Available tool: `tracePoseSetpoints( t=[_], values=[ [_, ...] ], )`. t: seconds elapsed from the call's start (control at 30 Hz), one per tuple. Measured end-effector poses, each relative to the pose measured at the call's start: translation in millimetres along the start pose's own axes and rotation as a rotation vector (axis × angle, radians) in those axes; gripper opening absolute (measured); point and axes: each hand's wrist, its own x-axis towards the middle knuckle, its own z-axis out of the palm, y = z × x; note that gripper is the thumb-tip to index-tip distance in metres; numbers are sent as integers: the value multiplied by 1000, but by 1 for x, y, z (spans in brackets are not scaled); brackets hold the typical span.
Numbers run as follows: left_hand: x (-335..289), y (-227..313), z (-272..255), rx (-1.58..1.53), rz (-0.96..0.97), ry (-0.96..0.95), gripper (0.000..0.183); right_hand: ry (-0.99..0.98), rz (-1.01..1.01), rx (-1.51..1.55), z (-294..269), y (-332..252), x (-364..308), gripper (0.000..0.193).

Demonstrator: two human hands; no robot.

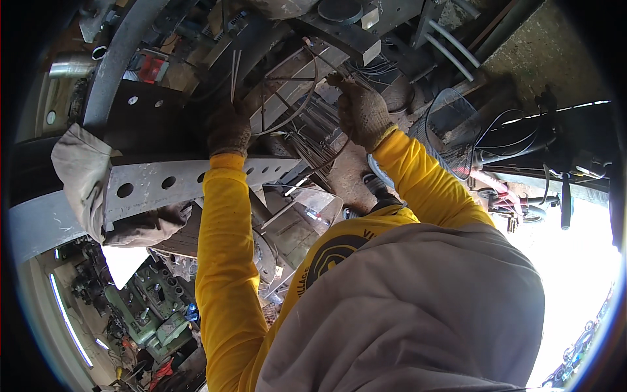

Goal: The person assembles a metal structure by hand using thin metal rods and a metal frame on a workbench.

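My left hand, in a brown knit work glove, is closed. Thin metal rods stick up out of its grip. Beside it is a curved frame of thin metal bar, resting over the dark metalwork; whether that hand touches the frame is hard to see. My right hand, gloved the same way, is closed with its fingertips pinched at the frame's right. A thin rod or wire seems to run up and left from those fingertips, but what they hold is too dark to tell. Below my left hand lies a curved steel beam with round holes.
Grey cloth drapes over the beam's left end. A bundle of metal rods lies between my arms, above the floor. At right stand a black mesh basket and a bicycle. A green machine is at lower left.
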Motion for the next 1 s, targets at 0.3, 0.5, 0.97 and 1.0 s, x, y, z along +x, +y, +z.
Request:
tracePoseSetpoints(
  t=[0.3, 0.5, 0.97, 1.0],
  values=[
    [5, 12, -22, 48, -139, -170, 41, 79, -59, 12, 25, 2, -9, 21],
    [-22, 74, -91, -224, -104, -100, 34, 15, -78, 52, 9, 9, 0, 25],
    [-116, 128, -91, -422, 299, -341, 28, -25, -83, -27, 5, 9, 3, 30],
    [-117, 129, -91, -415, 300, -340, 28, -17, -72, -19, 5, 9, 3, 30]
  ],
)
